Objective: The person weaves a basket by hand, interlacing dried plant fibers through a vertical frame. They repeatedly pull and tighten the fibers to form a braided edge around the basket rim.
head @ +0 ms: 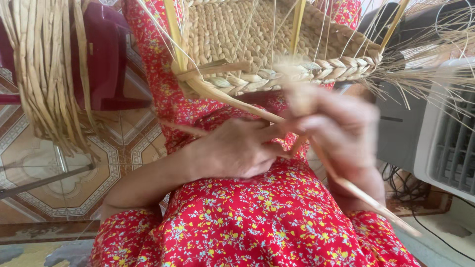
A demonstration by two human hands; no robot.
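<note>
Head view showed the woven straw basket [277,39] with its braided rim mostly done, loose strands left. Left hand [237,148] and right hand [336,123] were clamped together on a flat straw strand [232,99]

Your lap, under a red flowered dress [257,222], carries the work; the woven straw basket [257,39] rests on it at the top of the view. Below and to the left lies the patterned tile floor [69,173]. On the floor stand a dark red plastic chair [106,59] and a white fan housing [448,143]; black cables [401,185] trail beside it.
</note>
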